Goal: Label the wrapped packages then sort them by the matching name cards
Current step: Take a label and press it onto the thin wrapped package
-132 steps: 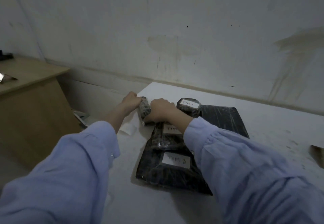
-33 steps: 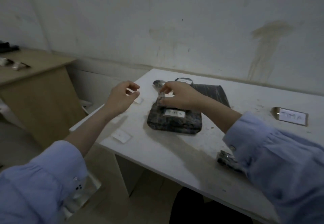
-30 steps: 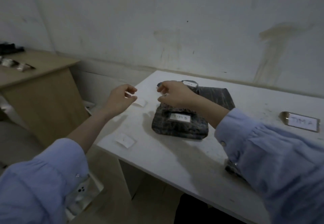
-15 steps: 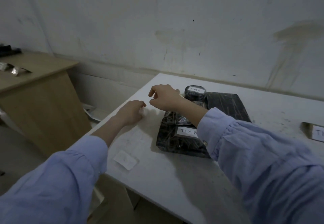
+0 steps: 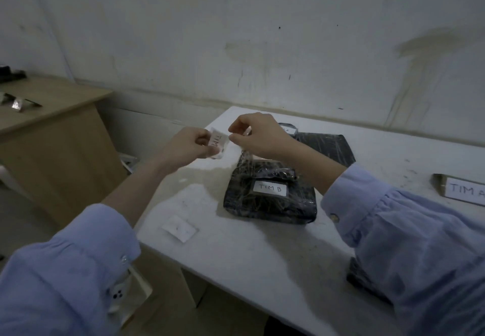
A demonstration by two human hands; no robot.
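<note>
Plaster wall point(image 5: 262, 33), stained & scuffed, fills the top half. Below it the white table point(image 5: 262, 262) runs from centre to the R edge, its top dusty. Wooden desk point(image 5: 52, 146) stands apart on the L w/ a few small shiny bits on it, too small to make out. Pale blue sleeves point(image 5: 65, 283) come in from both lower corners.

On the table a flat pkg point(image 5: 328, 146) in dark wrap lies at the back. In front of it, overlapping its near edge, sits the TIM B pkg point(image 5: 270, 207): dark, glossy film, w/ a white sticker reading "TIM B" on top. Another dark pkg point(image 5: 359, 280) lies at the near R, mostly hidden under the R sleeve. A round pkg point(image 5: 288, 128) shows behind the R hand, mostly hidden; its sticker is unreadable.

TIM A card point(image 5: 464, 191), brown w/ a white face, stands at the R edge, cut off by the frame and well apart from the stacked pkgs.

L hand point(image 5: 187, 148) is over the table's far L corner, thumb & fingers pinching a small white label point(image 5: 217, 141) w/ "TIM" written on it, turned sideways. R hand point(image 5: 259, 136) is just beside it, fingers curled, thumb & forefinger tips closed together right at the label's R edge; can't tell if they actually grip it.

Paper slip point(image 5: 179, 228), blank white, lies flat near the table's L edge.
</note>
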